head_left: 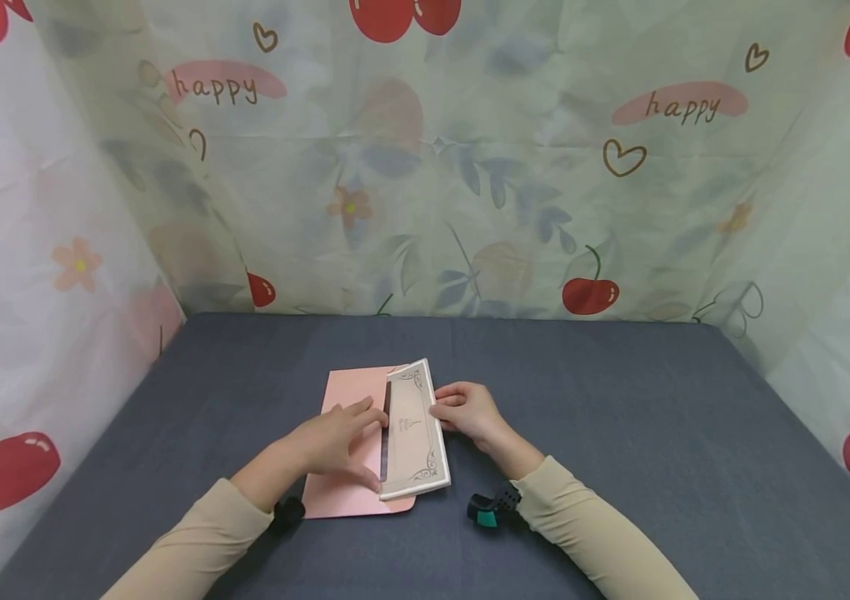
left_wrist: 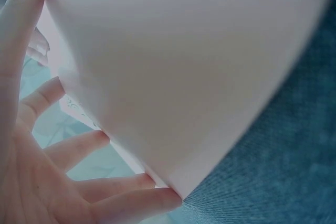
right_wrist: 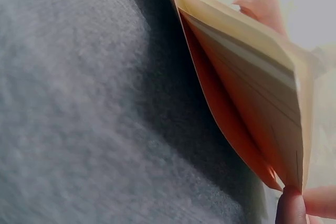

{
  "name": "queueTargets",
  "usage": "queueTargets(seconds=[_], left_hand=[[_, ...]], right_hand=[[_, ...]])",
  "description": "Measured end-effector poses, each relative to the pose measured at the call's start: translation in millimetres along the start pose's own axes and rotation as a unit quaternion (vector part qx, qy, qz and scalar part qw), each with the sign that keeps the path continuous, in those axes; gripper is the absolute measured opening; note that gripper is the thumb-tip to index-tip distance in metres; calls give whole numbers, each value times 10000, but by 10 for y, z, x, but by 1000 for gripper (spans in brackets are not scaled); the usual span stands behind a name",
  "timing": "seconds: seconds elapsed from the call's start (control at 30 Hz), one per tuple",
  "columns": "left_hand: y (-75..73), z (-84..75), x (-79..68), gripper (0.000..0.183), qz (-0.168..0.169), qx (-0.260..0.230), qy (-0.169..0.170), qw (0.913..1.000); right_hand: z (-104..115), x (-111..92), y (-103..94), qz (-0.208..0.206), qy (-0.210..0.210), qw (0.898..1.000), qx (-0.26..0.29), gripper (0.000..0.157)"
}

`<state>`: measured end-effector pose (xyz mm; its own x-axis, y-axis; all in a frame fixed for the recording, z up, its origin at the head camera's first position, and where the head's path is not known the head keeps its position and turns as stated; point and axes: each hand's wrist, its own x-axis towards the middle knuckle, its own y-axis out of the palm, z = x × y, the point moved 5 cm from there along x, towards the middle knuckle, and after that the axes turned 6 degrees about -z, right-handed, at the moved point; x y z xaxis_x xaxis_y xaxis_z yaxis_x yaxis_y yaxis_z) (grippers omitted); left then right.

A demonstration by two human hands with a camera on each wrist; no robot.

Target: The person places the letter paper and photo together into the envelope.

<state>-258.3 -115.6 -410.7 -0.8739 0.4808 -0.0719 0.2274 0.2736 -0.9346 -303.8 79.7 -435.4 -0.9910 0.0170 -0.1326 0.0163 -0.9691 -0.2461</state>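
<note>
A pink card cover (head_left: 342, 496) lies flat on the table, with a cream panel (head_left: 412, 425) tilted over its right half. Dark scrollwork decorates the panel's corners, and a dark strip shows along its left edge. Over the cover, my left hand (head_left: 338, 442) has spread fingers, its thumb and fingertips at the panel's left edge. In the left wrist view, extended fingers (left_wrist: 79, 150) touch the edge of a pale pink board (left_wrist: 173, 77). My right hand (head_left: 470, 412) pinches the panel's right edge. From the right wrist, the panel (right_wrist: 252, 77) looks thick, standing at an angle above an orange-pink layer (right_wrist: 226, 124).
Dark grey cloth covers the table (head_left: 620, 417). A patterned curtain (head_left: 425, 208) with cherries and hearts stands behind and at both sides. A black strapped device (head_left: 496, 504) with a teal patch sits at the right wrist; a black piece (head_left: 288, 511) shows at the left.
</note>
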Motion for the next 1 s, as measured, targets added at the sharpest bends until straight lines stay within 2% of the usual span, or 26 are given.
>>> queueTargets(seconds=[0.33,0.67,1.0], left_hand=[[2,12,4,76,-34,-50,13,10000],[13,16,1,76,0,-37,-43,10000],[16,19,1,74,33,-2,-86,10000]], right_hand=[[-17,-2,14,-130,-48,9999,-16,24],[1,-55,54,-39,-179,9997,-155,26],[-19,-42,75,-102,-152,9998,-59,25]])
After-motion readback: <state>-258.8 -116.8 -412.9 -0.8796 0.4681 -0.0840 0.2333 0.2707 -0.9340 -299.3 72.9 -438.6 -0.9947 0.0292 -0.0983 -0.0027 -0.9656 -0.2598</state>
